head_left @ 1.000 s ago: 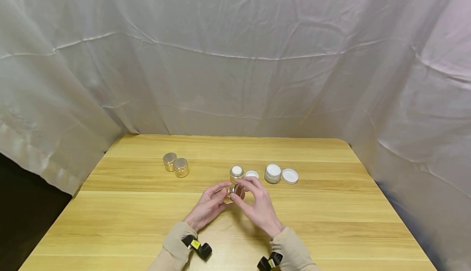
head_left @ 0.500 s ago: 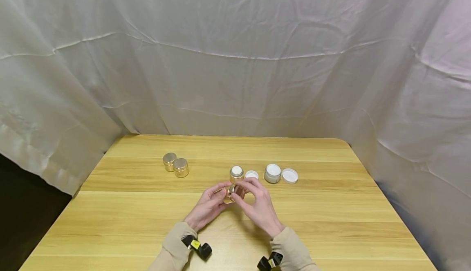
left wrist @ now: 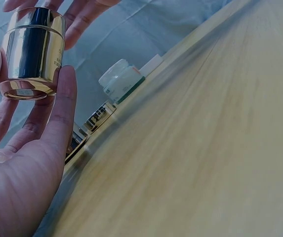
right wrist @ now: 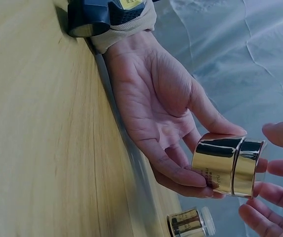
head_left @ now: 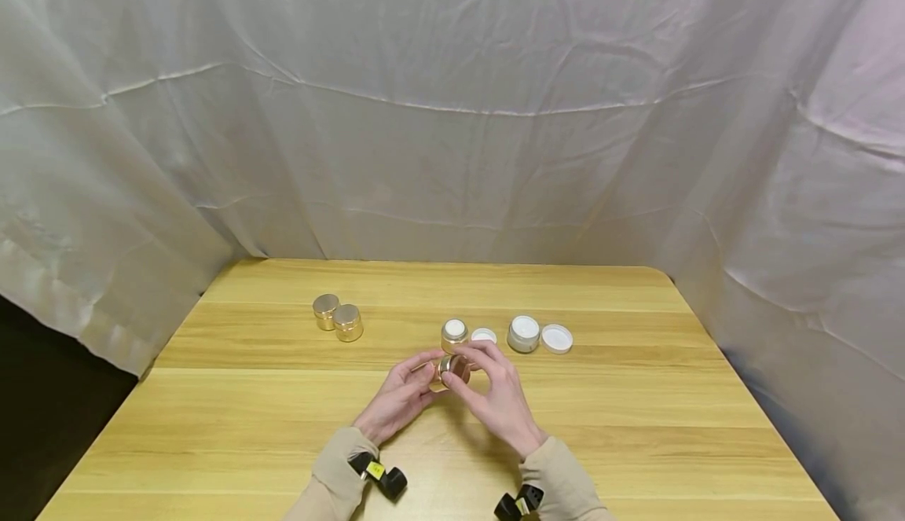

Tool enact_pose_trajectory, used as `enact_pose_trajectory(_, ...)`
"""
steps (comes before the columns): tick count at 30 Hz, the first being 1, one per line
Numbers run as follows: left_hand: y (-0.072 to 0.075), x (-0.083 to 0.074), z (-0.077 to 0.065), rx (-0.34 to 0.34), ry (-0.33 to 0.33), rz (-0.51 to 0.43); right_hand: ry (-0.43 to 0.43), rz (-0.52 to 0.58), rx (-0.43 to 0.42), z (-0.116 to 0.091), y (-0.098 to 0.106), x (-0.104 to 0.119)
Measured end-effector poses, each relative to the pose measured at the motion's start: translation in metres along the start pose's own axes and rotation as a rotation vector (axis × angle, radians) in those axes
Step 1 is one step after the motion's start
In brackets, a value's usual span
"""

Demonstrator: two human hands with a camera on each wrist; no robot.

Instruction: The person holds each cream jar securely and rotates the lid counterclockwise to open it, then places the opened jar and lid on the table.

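A shiny gold cosmetic jar (head_left: 452,370) with its gold lid on is held between my hands above the table. My left hand (head_left: 397,401) grips the body; in the left wrist view its recessed base (left wrist: 27,91) faces down toward the palm. Dark printed text (right wrist: 214,178) shows on the body in the right wrist view. My right hand (head_left: 497,399) holds the lid (right wrist: 250,168) end, thumb and fingers curved about it. Just beyond stands a smaller gold jar (head_left: 455,335), its white inner top uncovered. A round white-lined lid (head_left: 484,335) lies beside it, partly hidden by my right hand.
To the right stands an uncovered pale jar (head_left: 524,334) with a greenish base in the left wrist view, its white lid (head_left: 557,339) next to it. Two lidded gold jars (head_left: 338,318) stand close together at the back left. Grey curtain (head_left: 452,152) surrounds the wooden table (head_left: 636,411).
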State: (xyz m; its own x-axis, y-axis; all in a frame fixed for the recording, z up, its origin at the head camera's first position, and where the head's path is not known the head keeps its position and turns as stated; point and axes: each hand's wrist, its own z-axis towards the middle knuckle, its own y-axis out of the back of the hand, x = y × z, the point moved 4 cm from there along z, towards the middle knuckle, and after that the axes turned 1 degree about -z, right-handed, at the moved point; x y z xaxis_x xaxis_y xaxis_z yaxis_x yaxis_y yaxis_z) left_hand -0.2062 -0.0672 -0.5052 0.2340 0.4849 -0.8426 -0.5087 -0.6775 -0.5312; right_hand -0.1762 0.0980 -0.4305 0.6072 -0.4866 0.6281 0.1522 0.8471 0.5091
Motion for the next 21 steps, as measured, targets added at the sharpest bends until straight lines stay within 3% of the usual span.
enact_pose_trajectory(21,-0.0001,-0.0006,-0.0005,-0.005,-0.003,-0.019,0.061,0.013,0.029,0.0008,-0.0008,0.0022)
